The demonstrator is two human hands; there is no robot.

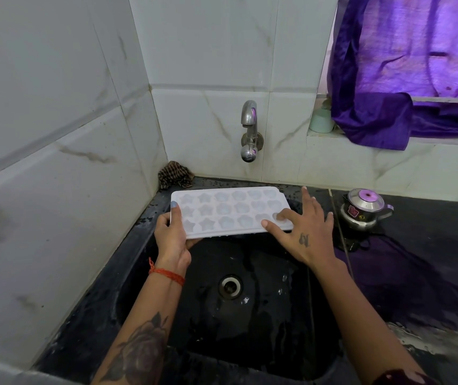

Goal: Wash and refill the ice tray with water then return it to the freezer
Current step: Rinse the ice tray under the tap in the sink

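1. Left hand [173,234], centre-left of frame: clenched on the short left end of the white ice tray [229,211], thumb on top along the edge, fingers underneath.
2. Right hand [304,232], centre-right: not gripping. Fingers spread flat; two fingertips press on the tray's near right corner, the other fingers splay past its right end.
3. Ice tray: held level above the back half of the black sink [150,273], just below centre of frame, its far long edge near the sink's rear rim. Three rows of star- and flower-shaped cells face up. Cannot tell whether the cells hold ice or water.
4. Sink basin, lower centre: wet, with a round metal drain [230,285] below the tray and a few small clear bits scattered right of the drain.
5. Steel tap [249,130], upper centre: fixed to the tiled wall above the tray; no water stream visible.
6. Checked brown cloth [175,175]: bunched in the back left corner of the sink ledge, just behind the tray's left end.
7. Small steel lidded pot [364,208], right of centre: stands on the dark counter [430,232], beside the right hand but apart from it.
8. Purple curtain [405,79], upper right: hangs over the window ledge; a pale green container [321,122] sits at its left edge.
9. Red thread band [166,273] on the left wrist; tattoos on both arms.
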